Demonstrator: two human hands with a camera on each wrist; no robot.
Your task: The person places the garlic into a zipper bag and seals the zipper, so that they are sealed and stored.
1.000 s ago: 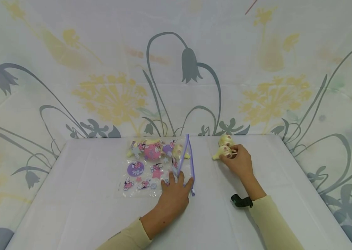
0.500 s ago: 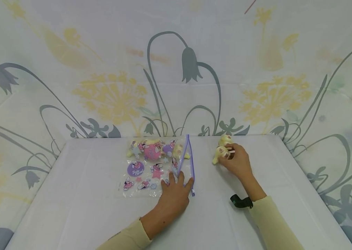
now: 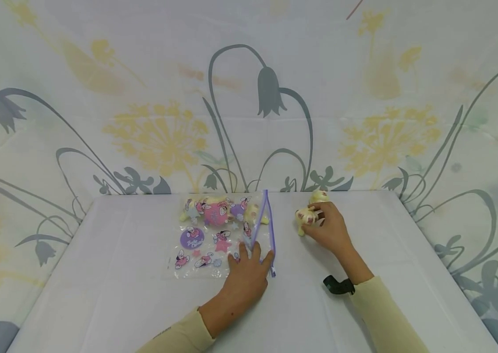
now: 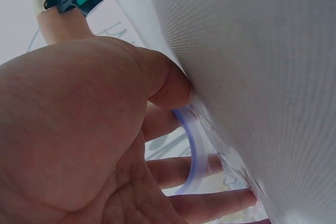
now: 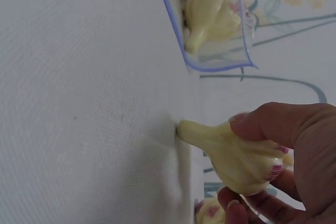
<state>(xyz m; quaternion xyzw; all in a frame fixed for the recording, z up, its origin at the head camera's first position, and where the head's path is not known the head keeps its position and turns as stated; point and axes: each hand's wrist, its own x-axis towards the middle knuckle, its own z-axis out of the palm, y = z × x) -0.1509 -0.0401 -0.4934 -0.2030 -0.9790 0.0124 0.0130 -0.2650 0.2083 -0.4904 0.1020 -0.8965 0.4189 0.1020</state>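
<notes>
A pale yellow garlic bulb (image 3: 305, 216) with purplish marks is pinched between the thumb and fingers of my right hand (image 3: 332, 230). In the right wrist view the held garlic bulb (image 5: 236, 156) points its stem toward the tablecloth. Just behind lies a second garlic bulb (image 3: 318, 196). To the left is a clear zip bag (image 3: 191, 267) printed with pink and purple cartoons, its purple-edged mouth (image 5: 176, 30) gaping to the right. Garlic bulbs (image 5: 210, 17) show inside. My left hand (image 3: 249, 277) rests with spread, fairly straight fingers at the bag's mouth; the thumb (image 4: 170, 85) touches the cloth.
White cloth covers the table (image 3: 112, 304). A floral curtain (image 3: 240, 122) rises along its back edge and both sides. A dark wrist device (image 3: 339, 285) sits on my right wrist.
My right hand has shifted slightly left and lifted the garlic bulb away from the one behind, turning its stem downward. The left hand and the bag have stayed put.
</notes>
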